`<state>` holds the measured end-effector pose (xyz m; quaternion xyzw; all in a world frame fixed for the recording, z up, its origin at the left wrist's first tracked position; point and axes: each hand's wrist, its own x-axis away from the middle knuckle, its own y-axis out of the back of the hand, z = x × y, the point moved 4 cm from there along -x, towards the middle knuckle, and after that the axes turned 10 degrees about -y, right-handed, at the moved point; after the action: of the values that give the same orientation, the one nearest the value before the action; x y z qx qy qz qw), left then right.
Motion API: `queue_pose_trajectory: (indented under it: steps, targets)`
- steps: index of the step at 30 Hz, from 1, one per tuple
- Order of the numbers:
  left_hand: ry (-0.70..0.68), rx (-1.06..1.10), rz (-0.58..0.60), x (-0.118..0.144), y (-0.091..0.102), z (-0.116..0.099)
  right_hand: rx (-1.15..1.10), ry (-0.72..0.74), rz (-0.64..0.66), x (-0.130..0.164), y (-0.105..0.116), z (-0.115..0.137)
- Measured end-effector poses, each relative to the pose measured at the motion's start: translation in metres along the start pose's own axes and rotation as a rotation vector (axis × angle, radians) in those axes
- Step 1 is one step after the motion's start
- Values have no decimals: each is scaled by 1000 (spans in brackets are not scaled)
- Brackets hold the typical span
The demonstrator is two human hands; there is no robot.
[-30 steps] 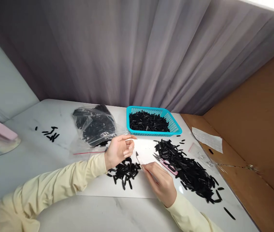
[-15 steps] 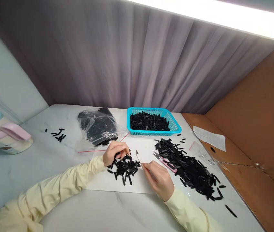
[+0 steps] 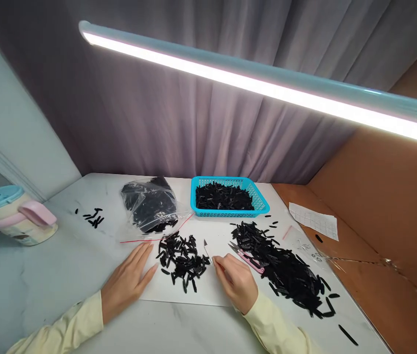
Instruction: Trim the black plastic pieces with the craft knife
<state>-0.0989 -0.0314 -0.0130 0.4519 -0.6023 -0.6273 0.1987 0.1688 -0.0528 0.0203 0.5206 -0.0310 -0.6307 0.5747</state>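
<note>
Resting flat and open at lower centre-left, left hand, palm down on the white sheet, fingertips just beside the small heap of black pieces, touching none for certain. Closing at lower centre, right hand, fingers pinched together on a thin blade tool, tip pointing up and left toward that heap.

Judging the step as trimming or sorting pieces with the blade: worth keeping the blade tip angled away from the left fingertips, drawing a single piece clear of the heap before working it, holding the sheet steady with the flat palm.

Lying just right of the blade hand, pink-handled snips, touching the edge of the larger black pile spreading toward the lower right. Sitting further up, at centre, a turquoise basket filled with more black pieces; left of it, a clear bag of the same.

Stretching under everything, a pale marbled table; a few stray pieces at mid left, a lidded cup at the left edge, a paper slip on the brown board at right. Hanging behind, a grey curtain; crossing the upper frame, a bright tube lamp.
</note>
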Motion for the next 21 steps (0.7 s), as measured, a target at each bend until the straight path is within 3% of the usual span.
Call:
queue_pose_trajectory:
  steps: [4, 8, 14, 21]
  targets:
    - [-6, 33, 110, -26, -18, -7, 7, -7, 19, 1, -2, -3]
    - [-11, 99, 121, -52, -25, -21, 30, -40, 61, 2, -5, -8]
    - [-83, 190, 50, -58, -24, -48, 108, -95, 164, 1, -10, -10]
    - [-133, 166, 63, -69, -25, -54, 176, -154, 227, 1, -14, -17]
